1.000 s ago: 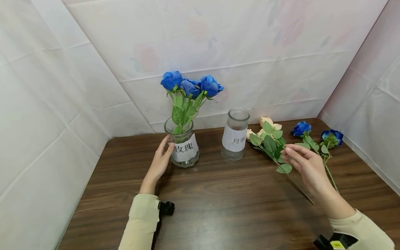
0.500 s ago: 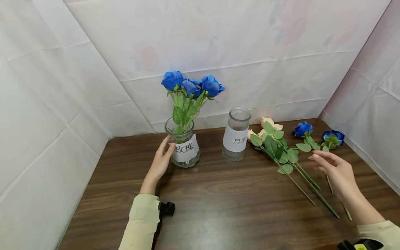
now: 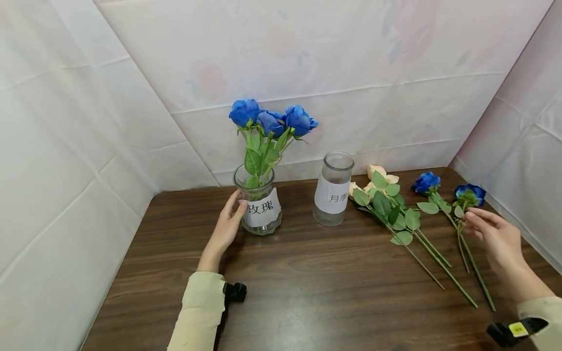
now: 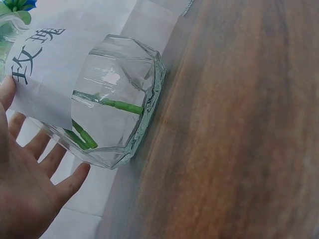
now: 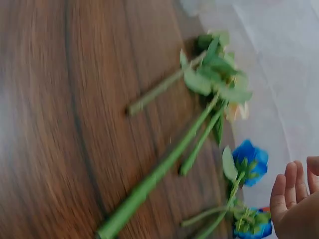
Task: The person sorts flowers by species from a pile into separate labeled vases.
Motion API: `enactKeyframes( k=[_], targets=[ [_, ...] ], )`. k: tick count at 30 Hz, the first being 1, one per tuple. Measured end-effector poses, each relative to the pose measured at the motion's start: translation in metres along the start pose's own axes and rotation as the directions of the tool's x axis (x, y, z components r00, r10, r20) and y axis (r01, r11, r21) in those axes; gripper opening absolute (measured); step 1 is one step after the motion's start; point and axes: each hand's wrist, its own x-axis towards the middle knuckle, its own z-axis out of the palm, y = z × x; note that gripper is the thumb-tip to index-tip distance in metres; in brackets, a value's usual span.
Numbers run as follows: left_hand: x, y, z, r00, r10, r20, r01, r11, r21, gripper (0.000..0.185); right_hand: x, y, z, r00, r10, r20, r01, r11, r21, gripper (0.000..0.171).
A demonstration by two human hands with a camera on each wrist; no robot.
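left hand [image 3: 225,225] open, fingers straight; right hand [image 3: 498,239] open, extended.

- Roses [image 3: 272,119] in the clear glass vase [image 3: 260,204]: blue heads, green stems.
- Vase label [image 3: 263,208]: white, black characters.
- Loose roses [image 3: 425,181]: blue; others cream [image 3: 376,171], green leaves.
- Surface [image 3: 307,282]: dark brown woodgrain.
- Sleeves [image 3: 197,312]: pale yellow.

Left hand [image 3: 225,228] against vase [image 3: 260,207]

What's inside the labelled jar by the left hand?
The jar holds three blue roses; green stems show through the glass near the base. The paper label covers the middle of the stems.
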Motion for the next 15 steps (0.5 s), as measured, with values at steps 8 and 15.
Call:
enactKeyframes(
  k=[8, 15],
  targets=[
    [0.000, 0.001, -0.001, 1.000, 0.012, -0.007, -0.012, 1.000, 0.003, 0.056, 0.021, 0.008, -0.019, 0.995, -0.005, -0.096, -0.005, 0.994, -0.106, 0.017],
    [0.001, 0.002, -0.001, 1.000, 0.020, -0.006, -0.020, 1.000, 0.003, 0.057, 0.032, 0.013, -0.035, 0.987, 0.049, -0.150, -0.069, 0.988, -0.135, 0.023]
  ],
)
